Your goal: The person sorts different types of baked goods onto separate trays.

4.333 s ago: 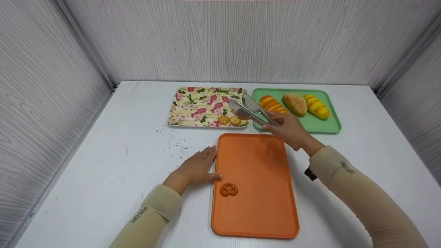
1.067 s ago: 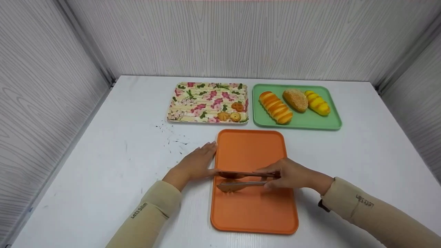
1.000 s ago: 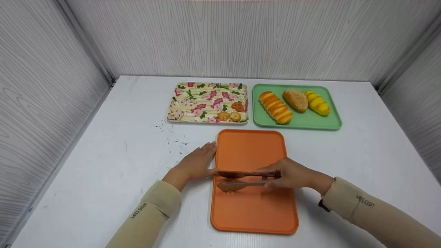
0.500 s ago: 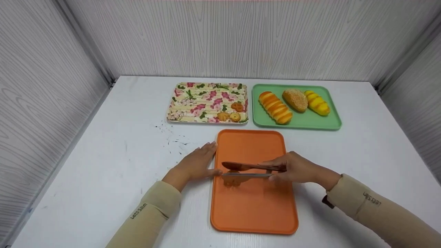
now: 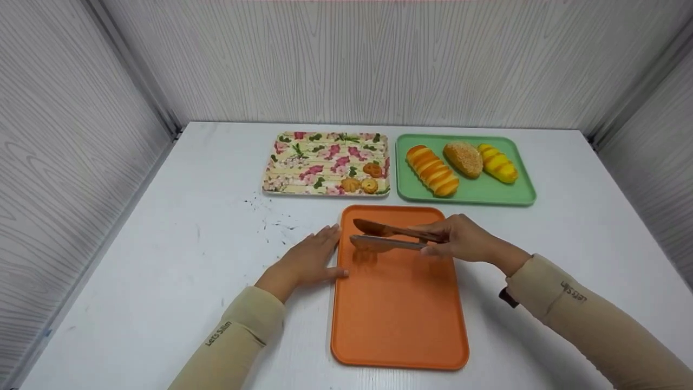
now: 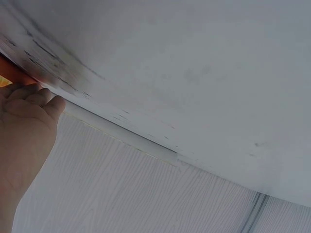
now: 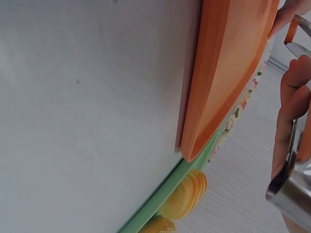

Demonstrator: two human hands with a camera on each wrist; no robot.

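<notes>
My right hand (image 5: 470,238) grips metal tongs (image 5: 395,244) low over the upper half of the orange tray (image 5: 400,319). In the right wrist view, a small orange-brown piece (image 5: 365,234) shows between the tong tips; in the head view the tong arms largely hide it. It appears to be the pretzel-shaped cookie seen earlier on this tray. A brownish reflection or shadow lies below the tips. My left hand (image 5: 308,257) lies flat with straight fingers along the tray's left edge, the thumb over the rim.
Behind stands a floral tray (image 5: 303,162) with a pretzel-shaped cookie (image 5: 372,169) and two round cookies (image 5: 360,186). Right of it, a green tray (image 5: 487,194) bears a striped bread (image 5: 432,170), a seeded bun (image 5: 463,158) and a yellow bread (image 5: 497,163). Panels wall the white table.
My right hand lowered the tongs onto the pretzel-shaped cookie's spot, then moved them toward the tray's far end. That spot now shows bare tray. My left hand stayed at the edge.
</notes>
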